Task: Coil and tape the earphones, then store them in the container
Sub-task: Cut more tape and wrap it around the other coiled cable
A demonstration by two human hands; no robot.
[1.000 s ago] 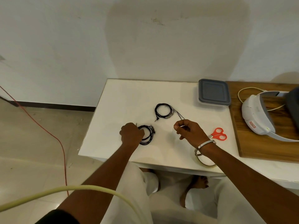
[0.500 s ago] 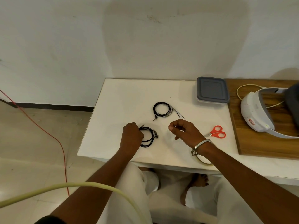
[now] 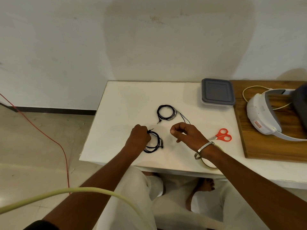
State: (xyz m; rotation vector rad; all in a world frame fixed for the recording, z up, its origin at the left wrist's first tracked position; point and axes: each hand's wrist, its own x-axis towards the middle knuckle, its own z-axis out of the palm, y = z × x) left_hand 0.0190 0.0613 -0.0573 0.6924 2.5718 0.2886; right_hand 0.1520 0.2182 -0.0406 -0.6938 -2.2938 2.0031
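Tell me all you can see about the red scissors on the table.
The scissors are small, with red handle loops that look plastic and short metal blades, which are closed. They lie flat on the white table, handles to the right, blades pointing left toward the right hand. Nothing touches them; the hand is near but apart.

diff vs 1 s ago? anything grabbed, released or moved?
The right hand, fingers pinched, drifted left toward the near black coiled earphones, which the left hand keeps holding at the left edge. Nothing released. Unmoved: the far black earphone coil, red-handled scissors, grey-lidded container, clear tape roll.
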